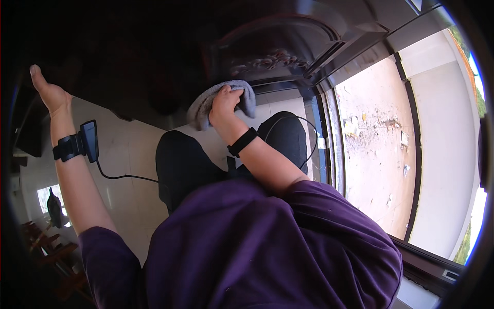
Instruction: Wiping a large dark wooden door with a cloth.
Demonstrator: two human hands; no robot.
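Observation:
My right hand (226, 103) grips a folded grey cloth (247, 96), just below the lower edge of a dark wooden panel (278, 42) with a carved scroll ornament (270, 61). Whether the cloth touches the wood cannot be told. At the far left, my left hand (52, 90) is raised beside the dark furniture, its thumb apart and the other fingers lost in shadow. Nothing shows in it. A black band circles each wrist, and the left one bears a black device (89, 141) with a cable.
Below me lies a pale tiled floor (127, 150). On the right, a sliding window or door track (332, 135) borders an outer ledge or balcony floor (374, 154) strewn with litter, with a white wall (444, 127) beyond. Wooden furniture (58, 253) stands at the lower left. The cable runs by my legs.

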